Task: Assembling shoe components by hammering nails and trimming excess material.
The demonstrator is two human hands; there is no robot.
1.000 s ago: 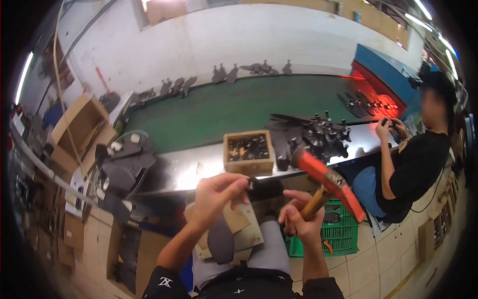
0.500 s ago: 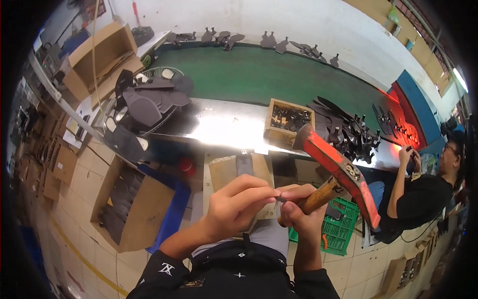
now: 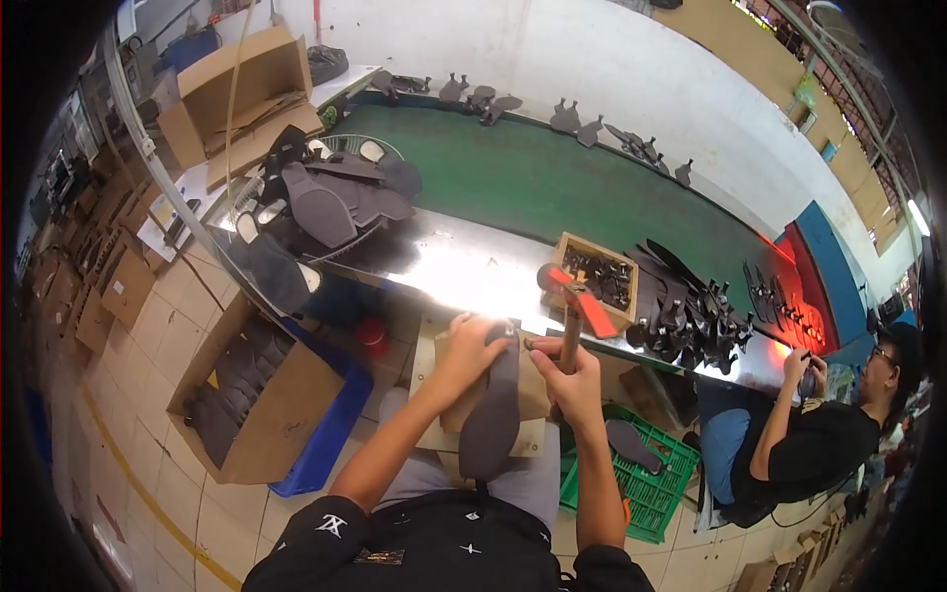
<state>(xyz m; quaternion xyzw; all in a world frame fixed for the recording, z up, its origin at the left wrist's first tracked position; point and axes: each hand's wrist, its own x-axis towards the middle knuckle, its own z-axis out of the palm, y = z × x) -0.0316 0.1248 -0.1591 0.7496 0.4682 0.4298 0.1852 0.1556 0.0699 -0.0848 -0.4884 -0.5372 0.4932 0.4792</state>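
Observation:
A dark grey shoe sole (image 3: 490, 424) lies lengthwise on a pale wooden board (image 3: 533, 439) over my lap, its wide end toward me. My left hand (image 3: 469, 355) is closed at the sole's narrow far end, thumb on top. A small shiny spot shows beside that thumb, too small to name. My right hand (image 3: 574, 383) grips the wooden handle of a hammer (image 3: 592, 314) with a red head, held upright. Its thumb and forefinger also pinch a small dark piece just right of the sole's far end; its kind is unclear.
Beyond the board, a wooden box (image 3: 631, 321) of small dark parts stands on the metal bench edge (image 3: 434, 242), beside piled dark soles. A wire basket (image 3: 380, 232) holds more soles. A carton (image 3: 271, 424) sits left, a green crate (image 3: 641, 493) right. A co-worker (image 3: 824, 424) sits at right.
Both hands have moved away from me, down to the sole. My left hand has left the small piece and taken the sole's far end. The hammer has swung upright, farther from the camera.

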